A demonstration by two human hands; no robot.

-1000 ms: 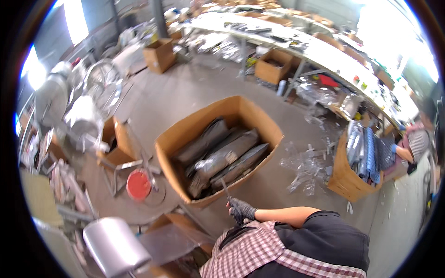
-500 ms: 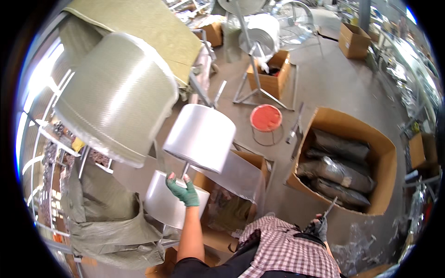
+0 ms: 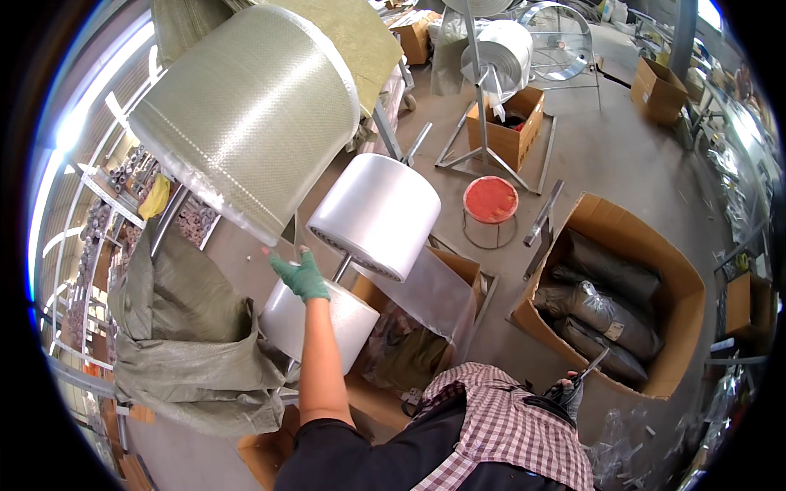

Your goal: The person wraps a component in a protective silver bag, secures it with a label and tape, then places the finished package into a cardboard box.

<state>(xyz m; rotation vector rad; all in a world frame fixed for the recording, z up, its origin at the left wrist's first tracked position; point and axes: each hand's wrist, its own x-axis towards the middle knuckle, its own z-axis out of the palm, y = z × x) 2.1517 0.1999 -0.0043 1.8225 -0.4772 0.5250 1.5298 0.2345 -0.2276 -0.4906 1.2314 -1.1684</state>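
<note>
Two hands | our green-gloved left hand (image 3: 300,277): fingers spread, empty, by lower edge of big pale-olive textured-sheet roll (image 3: 254,110), contact unclear | our grey-gloved right hand (image 3: 571,394): curled round slim steel-bladed tool (image 3: 594,364), near brown cardboard box (image 3: 684,319) | roll likely heavy, slick; we'd grip both ends

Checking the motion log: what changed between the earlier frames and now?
View swung left. The left hand, absent at first, came in and moved forward toward the large woven roll; contact unclear. The right hand still holds the thin metal tool. Dark packages stay in the carton.
</note>
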